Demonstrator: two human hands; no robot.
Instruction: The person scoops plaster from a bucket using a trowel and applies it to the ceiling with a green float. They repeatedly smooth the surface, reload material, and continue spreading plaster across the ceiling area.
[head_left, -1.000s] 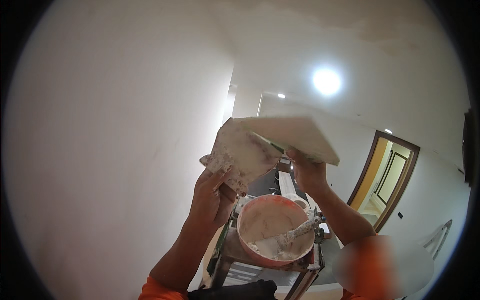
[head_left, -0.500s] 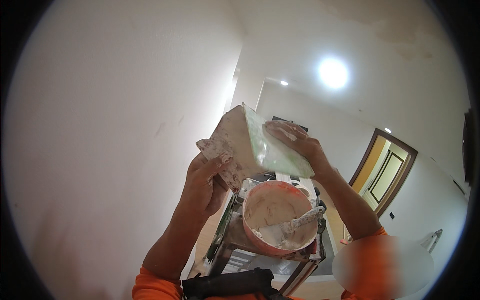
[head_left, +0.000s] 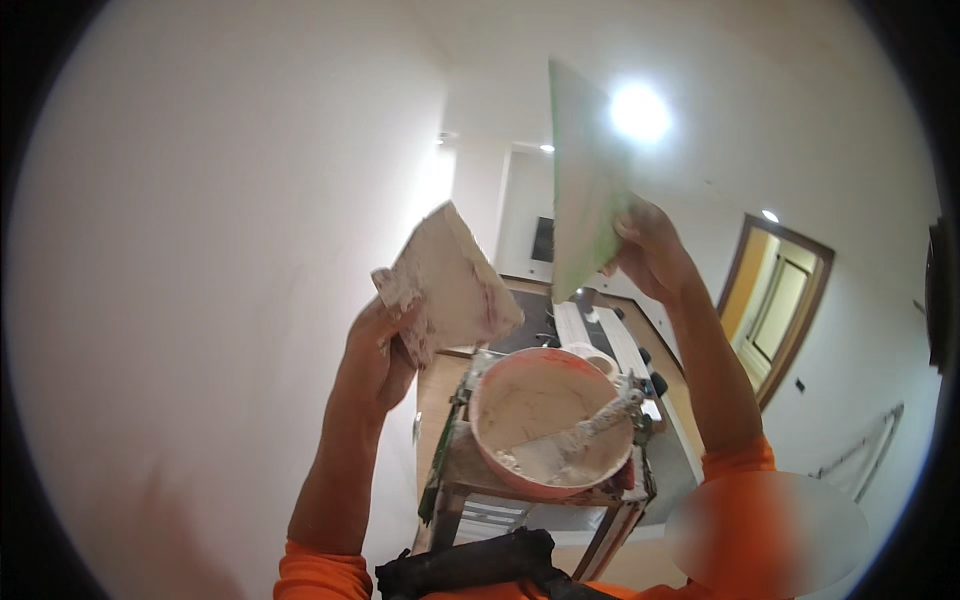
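Observation:
My left hand is closed on the handle edge of a flat plastering board, whose face is smeared with pale, dried-looking compound. My right hand grips a wide, thin, greenish spreader sheet by its lower right edge. The sheet stands nearly upright, raised toward the ceiling and apart from the board. Below and between both hands sits a red bowl coated inside with off-white compound. A compound-covered putty knife lies in the bowl, its handle resting on the right rim.
A worn stand carries the bowl, with a roll of white tape just behind it. A plain wall rises close on the left. Farther off are a framed doorway, a lit ceiling lamp and a black strap in front of me.
The spreader sheet has come away from the board and swung up and right with my right hand. My left hand has shifted slightly left, and the board has turned to show more of its face.

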